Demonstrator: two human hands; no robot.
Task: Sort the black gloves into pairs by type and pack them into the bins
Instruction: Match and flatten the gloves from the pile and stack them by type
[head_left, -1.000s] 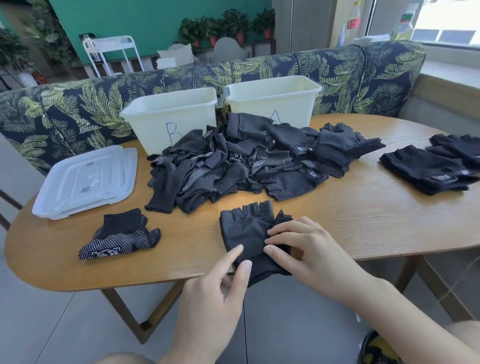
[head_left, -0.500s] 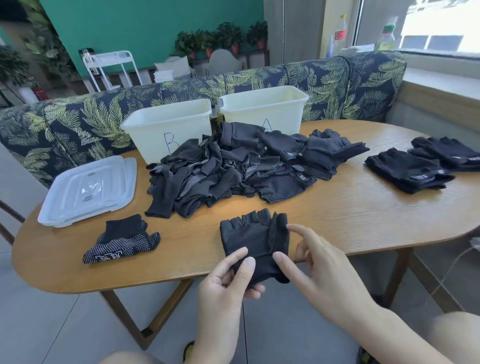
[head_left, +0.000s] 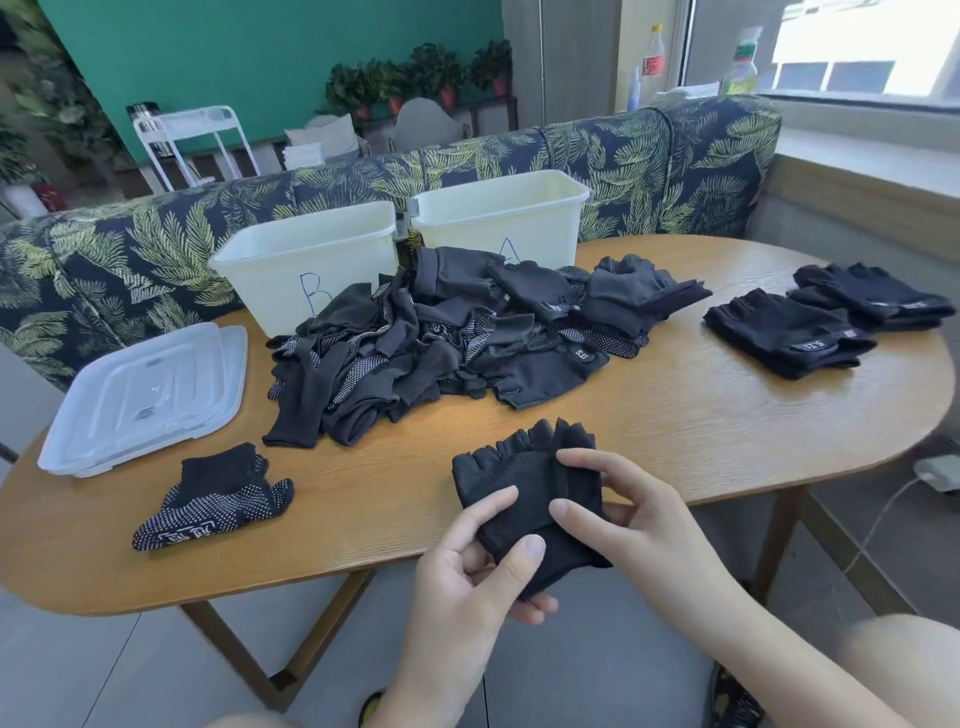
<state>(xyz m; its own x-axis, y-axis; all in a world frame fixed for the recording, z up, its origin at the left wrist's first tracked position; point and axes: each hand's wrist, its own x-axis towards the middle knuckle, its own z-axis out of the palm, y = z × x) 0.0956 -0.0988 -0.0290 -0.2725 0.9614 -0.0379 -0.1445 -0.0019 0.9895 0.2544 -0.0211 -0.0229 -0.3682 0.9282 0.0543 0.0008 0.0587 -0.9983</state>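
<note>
I hold a black fingerless glove pair (head_left: 524, 499) at the near table edge.
My left hand (head_left: 467, 577) pinches its cuff; my right hand (head_left: 623, 519) grips its side; behind lies the big heap of black gloves (head_left: 447, 332); farther back stand the pale plastic bin marked B (head_left: 306, 260) and the pale plastic bin marked A (head_left: 498, 218).

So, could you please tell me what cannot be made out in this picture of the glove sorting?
Head view only:
- Insides of bin B and bin A: hidden by their front walls.
- Gloves low in the pile: covered by others.
- Held glove's cuff: behind the left hand and right hand.
</note>
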